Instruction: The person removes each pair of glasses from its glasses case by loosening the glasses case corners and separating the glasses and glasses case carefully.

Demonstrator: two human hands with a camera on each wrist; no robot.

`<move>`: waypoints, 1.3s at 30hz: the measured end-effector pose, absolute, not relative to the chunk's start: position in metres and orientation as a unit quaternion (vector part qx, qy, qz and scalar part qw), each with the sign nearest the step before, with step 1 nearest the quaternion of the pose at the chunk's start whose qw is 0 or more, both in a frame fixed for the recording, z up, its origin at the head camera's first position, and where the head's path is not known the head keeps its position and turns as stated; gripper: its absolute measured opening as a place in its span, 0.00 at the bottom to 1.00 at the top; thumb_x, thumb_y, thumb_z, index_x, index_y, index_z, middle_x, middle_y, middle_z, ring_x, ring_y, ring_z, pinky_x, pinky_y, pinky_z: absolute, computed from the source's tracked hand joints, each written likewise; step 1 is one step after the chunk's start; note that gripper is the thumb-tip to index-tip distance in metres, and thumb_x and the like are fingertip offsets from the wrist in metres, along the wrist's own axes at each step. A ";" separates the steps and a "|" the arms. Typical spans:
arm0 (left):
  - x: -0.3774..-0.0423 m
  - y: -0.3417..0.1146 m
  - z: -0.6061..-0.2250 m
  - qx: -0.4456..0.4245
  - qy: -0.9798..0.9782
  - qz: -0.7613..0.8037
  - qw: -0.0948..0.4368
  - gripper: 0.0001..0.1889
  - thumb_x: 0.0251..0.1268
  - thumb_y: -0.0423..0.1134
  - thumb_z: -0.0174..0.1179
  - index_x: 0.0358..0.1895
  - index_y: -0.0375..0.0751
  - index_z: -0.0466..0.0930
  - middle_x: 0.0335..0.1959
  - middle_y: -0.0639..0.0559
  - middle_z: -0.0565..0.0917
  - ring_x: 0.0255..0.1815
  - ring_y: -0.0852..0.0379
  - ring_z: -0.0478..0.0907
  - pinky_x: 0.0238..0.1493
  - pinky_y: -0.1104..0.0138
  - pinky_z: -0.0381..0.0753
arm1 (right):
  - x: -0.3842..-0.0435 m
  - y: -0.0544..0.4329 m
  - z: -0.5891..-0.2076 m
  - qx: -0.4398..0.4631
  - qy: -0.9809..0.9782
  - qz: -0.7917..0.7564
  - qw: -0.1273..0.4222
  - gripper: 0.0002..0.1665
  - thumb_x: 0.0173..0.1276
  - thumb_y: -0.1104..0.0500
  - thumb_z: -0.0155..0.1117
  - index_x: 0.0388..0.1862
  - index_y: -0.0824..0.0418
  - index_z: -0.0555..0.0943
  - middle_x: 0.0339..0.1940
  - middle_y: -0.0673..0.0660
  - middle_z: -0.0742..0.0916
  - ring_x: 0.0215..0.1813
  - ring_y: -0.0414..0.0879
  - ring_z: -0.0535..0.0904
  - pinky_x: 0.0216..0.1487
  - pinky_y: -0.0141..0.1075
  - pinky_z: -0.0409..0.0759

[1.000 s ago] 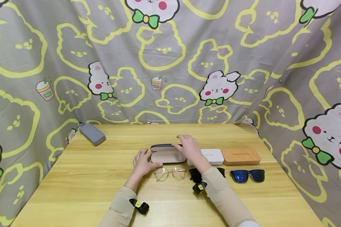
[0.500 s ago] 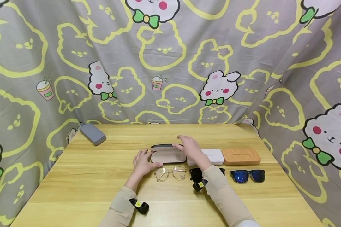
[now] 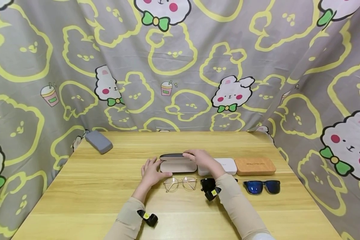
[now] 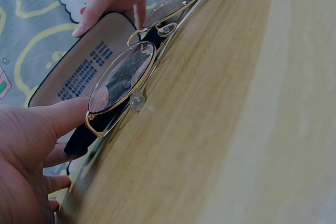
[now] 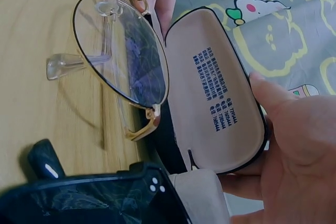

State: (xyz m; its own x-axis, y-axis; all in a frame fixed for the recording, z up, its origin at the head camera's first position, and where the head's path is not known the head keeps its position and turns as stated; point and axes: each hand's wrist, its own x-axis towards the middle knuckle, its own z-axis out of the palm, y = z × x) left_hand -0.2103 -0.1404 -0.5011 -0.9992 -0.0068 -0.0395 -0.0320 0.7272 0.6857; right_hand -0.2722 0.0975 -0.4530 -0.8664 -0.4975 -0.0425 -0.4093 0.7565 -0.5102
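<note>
A dark glasses case (image 3: 178, 166) with a pale lining lies open on the table, its lid tilted up at the back. My left hand (image 3: 151, 173) holds the case's left end, thumb at the front corner and the other fingers round the side. At the lid's right side, my right hand (image 3: 202, 159) has its thumb at the lid edge, the other fingers behind it. Dark printed lettering shows inside the lid (image 5: 191, 114) in the right wrist view. Just in front of the case lie round gold-rimmed eyeglasses (image 3: 171, 184), lenses toward me.
Right of the open case stand a white glasses case (image 3: 229, 165) and an orange-brown one (image 3: 255, 166). Black sunglasses (image 3: 208, 184), partly hidden by the right forearm, and blue-lensed sunglasses (image 3: 255, 187) lie before them. A grey case (image 3: 99, 141) sits far left. Patterned curtains surround the table (image 3: 87, 200).
My right hand's raised fingers have come down behind the lid's edge, and the hand sits slightly lower. My left hand stays at the case's left end, and the lid keeps about the same tilt.
</note>
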 end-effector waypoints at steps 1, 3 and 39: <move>-0.210 -0.140 -0.502 -0.010 0.930 0.368 0.017 0.44 0.45 0.59 0.74 0.67 0.42 0.72 0.77 0.38 0.58 0.79 0.33 0.42 0.74 0.36 0.36 | -0.272 0.098 -0.454 -0.247 0.931 -0.253 0.091 0.30 0.76 0.38 0.45 0.65 0.54 0.77 0.64 0.55 0.82 0.68 0.54 0.75 0.70 0.50 0.71; -0.210 -0.140 -0.503 -0.009 0.931 0.365 0.015 0.44 0.44 0.59 0.74 0.67 0.42 0.72 0.77 0.38 0.58 0.79 0.33 0.42 0.74 0.36 0.37 | -0.273 0.100 -0.457 -0.256 0.927 -0.258 0.091 0.29 0.76 0.39 0.45 0.65 0.54 0.77 0.63 0.55 0.82 0.68 0.54 0.75 0.70 0.49 0.71; -0.212 -0.140 -0.506 -0.027 0.925 0.374 -0.061 0.30 0.40 0.43 0.78 0.51 0.34 0.82 0.70 0.37 0.70 0.75 0.34 0.55 0.73 0.41 0.47 | -0.259 0.106 -0.461 -0.360 0.891 -0.255 0.110 0.30 0.69 0.41 0.57 0.68 0.47 0.74 0.65 0.53 0.81 0.67 0.50 0.76 0.65 0.45 0.77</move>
State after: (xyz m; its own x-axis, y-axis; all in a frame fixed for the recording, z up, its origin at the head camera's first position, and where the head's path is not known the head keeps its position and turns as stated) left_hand -0.2116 -0.1400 -0.5059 -0.9911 -0.0958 0.0930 -0.0042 0.7185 0.6955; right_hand -0.2592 0.1060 -0.4606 -0.7167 -0.6972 -0.0127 -0.5849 0.6110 -0.5333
